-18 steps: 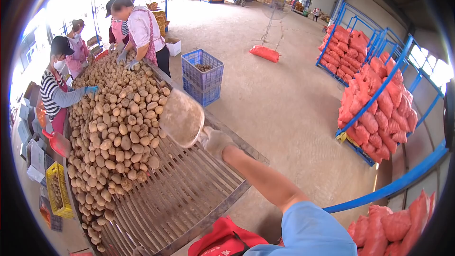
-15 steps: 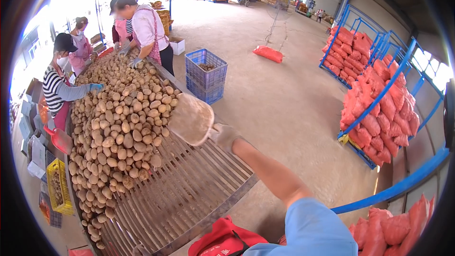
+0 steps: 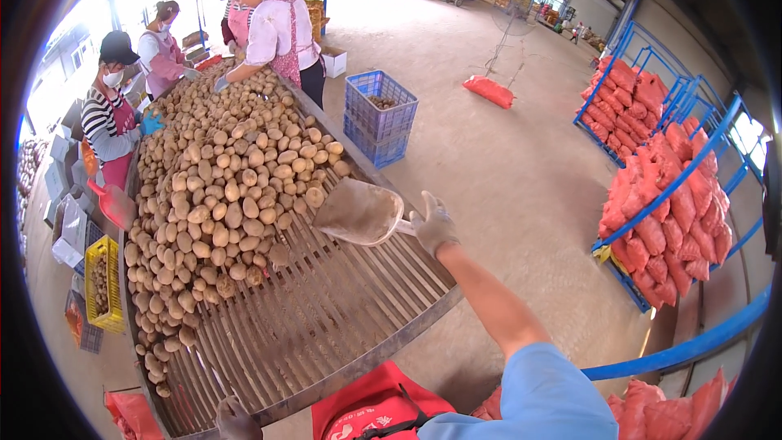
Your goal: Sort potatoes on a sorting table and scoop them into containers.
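Observation:
A broad pale scoop (image 3: pixel 356 210), smeared with brown dirt, lies on the slats at the right edge of the potato heap. My right hand (image 3: pixel 436 226), in a grey glove, is at the end of its handle with fingers spread and not wrapped round it. A large heap of potatoes (image 3: pixel 220 204) covers the far and left part of the slatted sorting table (image 3: pixel 326 310). My left hand (image 3: pixel 236 420), gloved and dark, is at the table's near edge; its fingers are mostly hidden.
Several co-workers in pink aprons stand round the far end. A red scoop (image 3: pixel 114 205) rests on the left rim. Blue crates (image 3: pixel 379 114) stand right of the table, a yellow crate (image 3: pixel 103 285) left. Red sacks (image 3: pixel 668 204) are stacked at right behind blue rails (image 3: pixel 684 342).
The scoop has come down onto the slats, and my right hand's fingers have opened off its handle. More of my left hand shows at the bottom. A co-worker's blue-gloved hand has drawn back.

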`<state>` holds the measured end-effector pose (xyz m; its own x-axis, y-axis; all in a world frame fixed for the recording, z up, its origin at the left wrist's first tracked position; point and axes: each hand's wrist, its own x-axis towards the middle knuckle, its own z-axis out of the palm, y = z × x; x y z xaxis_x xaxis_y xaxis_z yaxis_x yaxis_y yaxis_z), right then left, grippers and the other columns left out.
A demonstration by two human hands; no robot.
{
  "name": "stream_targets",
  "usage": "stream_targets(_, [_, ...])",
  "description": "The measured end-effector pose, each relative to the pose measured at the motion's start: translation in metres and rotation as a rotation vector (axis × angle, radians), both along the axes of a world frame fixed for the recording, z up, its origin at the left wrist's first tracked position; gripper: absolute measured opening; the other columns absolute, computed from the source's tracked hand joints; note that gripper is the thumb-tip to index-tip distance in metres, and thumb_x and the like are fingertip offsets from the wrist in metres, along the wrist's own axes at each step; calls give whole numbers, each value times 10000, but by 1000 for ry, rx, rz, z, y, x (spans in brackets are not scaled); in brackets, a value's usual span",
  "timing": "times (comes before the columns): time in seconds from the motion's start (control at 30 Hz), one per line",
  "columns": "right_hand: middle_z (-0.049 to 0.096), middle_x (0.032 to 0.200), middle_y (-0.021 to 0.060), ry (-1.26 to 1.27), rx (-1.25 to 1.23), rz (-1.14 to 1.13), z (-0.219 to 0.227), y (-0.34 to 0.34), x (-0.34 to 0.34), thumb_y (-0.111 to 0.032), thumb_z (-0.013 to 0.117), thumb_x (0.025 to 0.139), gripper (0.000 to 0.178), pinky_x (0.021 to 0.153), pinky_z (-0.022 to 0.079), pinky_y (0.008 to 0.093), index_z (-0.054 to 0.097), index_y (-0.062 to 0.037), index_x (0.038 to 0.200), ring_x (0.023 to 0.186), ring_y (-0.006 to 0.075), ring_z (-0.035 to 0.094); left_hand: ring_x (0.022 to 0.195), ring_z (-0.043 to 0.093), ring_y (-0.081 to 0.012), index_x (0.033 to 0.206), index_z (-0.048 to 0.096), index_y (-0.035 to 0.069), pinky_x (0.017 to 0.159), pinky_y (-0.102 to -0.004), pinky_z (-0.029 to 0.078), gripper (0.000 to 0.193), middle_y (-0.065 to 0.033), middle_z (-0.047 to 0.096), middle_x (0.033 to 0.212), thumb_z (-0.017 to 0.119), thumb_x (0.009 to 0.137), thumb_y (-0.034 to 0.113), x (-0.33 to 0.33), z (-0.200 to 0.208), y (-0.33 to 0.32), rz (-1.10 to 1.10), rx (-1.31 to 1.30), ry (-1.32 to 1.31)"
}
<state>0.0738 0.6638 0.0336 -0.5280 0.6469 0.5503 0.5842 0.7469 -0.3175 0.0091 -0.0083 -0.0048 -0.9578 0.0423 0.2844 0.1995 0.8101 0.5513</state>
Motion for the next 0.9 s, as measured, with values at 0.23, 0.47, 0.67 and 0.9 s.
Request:
stream_targets(0.23, [797, 884, 114, 275, -385, 699, 97, -143, 109, 13, 635, 1016, 305, 662, 606, 331, 749, -5, 1298, 709, 224, 773, 872, 726, -379, 1104, 820, 102, 783, -488, 570, 235, -144, 756, 941, 634, 1058, 237, -13, -3, 14, -167, -224, 138])
stream_targets(0.47, [792, 848, 114, 95, -568, 640, 63, -255, 179, 3, 648, 990, 321, 669, 616, 381, 725, -20, 1301, 741, 276, 791, 966, 783, -330, 1046, 827, 29, 868, -423, 588, 330, -168, 817, 1036, 578, 1091, 240, -12, 26, 15, -108, -22, -175])
stream_targets(0.67, [816, 956, 121, -132, -723, 483, 57, -316, 222, -94, 637, 1044, 256, 756, 627, 398, 739, -62, 1276, 854, 294, 803, 956, 777, -311, 1056, 824, 15, 872, -406, 582, 274, -156, 810, 1016, 618, 1075, 195, -13, 27, 19, -310, -20, -245])
stream_targets(0.9, [811, 1109, 90, -258, -793, 434, 54, -358, 253, -200, 619, 1075, 256, 845, 622, 421, 746, -119, 1282, 992, 300, 782, 971, 760, -349, 1067, 807, -1, 892, -415, 574, 246, -172, 797, 1027, 622, 1085, 160, -15, 32, 5, -509, -70, -216])
